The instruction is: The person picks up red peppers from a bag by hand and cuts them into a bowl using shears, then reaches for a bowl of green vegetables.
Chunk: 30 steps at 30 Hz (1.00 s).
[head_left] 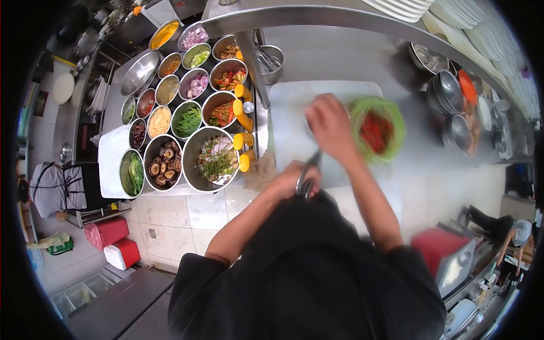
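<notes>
My left hand [290, 181] is closed around a pair of scissors [307, 177] at the near edge of the white cutting board [283, 96], blades angled away from me. My right hand [330, 126], a little blurred, is over a small metal bowl [309, 126] that it mostly hides. Its fingers are curled together, and whatever is between them is hidden. Just right of that hand stands an open green plastic bag [400, 129] with red chili peppers [375, 132] inside.
Several metal containers of cut ingredients crowd the left, including shiitake mushrooms [164, 164] and a large pot of herbs [192, 164]. Yellow clips [243, 116] line their right side. A steel shelf [317, 18] overhangs the back. Bowls [447, 90] are stacked at right.
</notes>
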Available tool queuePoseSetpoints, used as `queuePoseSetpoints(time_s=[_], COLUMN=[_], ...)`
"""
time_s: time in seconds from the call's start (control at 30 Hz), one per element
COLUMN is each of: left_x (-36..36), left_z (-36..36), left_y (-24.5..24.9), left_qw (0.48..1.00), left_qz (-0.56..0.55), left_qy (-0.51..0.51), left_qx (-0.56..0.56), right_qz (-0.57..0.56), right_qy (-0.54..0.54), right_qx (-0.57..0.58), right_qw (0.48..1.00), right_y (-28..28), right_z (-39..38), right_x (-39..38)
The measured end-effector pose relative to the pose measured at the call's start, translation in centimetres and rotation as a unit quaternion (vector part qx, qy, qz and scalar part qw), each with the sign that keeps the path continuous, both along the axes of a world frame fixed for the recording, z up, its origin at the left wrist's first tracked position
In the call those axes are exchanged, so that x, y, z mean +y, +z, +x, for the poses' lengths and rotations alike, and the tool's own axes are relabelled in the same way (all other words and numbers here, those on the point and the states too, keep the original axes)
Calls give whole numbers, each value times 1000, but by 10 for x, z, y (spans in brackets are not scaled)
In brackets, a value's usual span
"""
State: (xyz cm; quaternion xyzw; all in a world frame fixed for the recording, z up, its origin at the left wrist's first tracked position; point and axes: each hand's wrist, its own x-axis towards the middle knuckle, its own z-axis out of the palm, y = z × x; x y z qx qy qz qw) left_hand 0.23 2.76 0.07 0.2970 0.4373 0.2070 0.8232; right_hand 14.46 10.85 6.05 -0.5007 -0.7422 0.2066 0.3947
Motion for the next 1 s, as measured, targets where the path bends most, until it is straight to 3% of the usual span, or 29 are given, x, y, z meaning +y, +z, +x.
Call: queuePoseSetpoints(time_s=[0.13, 0.2, 0.33, 0.4, 0.47, 0.5, 0.57, 0.6, 0.77, 0.83, 0.93, 1.0], left_x=[-5, -9, -8, -5, -1, -1, 1, 2, 5, 7, 9, 9], left_z=[0, -4, -7, -8, -7, -8, -9, -9, -7, -5, -3, -2], left_y=[-7, -23, -3, 3, 6, 8, 13, 13, 14, 14, 16, 16], left_qw=[998, 998, 999, 1000, 1000, 1000, 1000, 1000, 1000, 1000, 999, 999], left_qz=[29, 48, 31, 26, 22, 19, 19, 19, 11, 10, 7, 5], left_qy=[22, 9, 15, -3, -9, -7, -2, -2, -8, -8, -8, -7], left_qx=[-41, -38, -31, 1, 14, 11, 9, 11, 20, 25, 31, 33], right_qz=[-71, -62, -34, -22, -15, -60, -5, -35, -135, -193, -189, -253], right_qy=[184, 255, 190, 94, -25, -102, -228, -270, -334, -322, -275, -289], right_qx=[61, 18, 64, 83, 31, 9, -75, -74, -159, -200, -270, -300], right_qw=[978, 965, 979, 992, 999, 993, 971, 959, 919, 905, 903, 873], right_y=[27, 24, 26, 12, -7, -4, -33, -46, -76, -78, -81, -76], right_z=[-91, -123, -112, -78, -21, 10, 77, 111, 209, 216, 205, 192], right_x=[-8, -4, -2, 2, 8, 4, 2, 1, -5, -8, -9, -2])
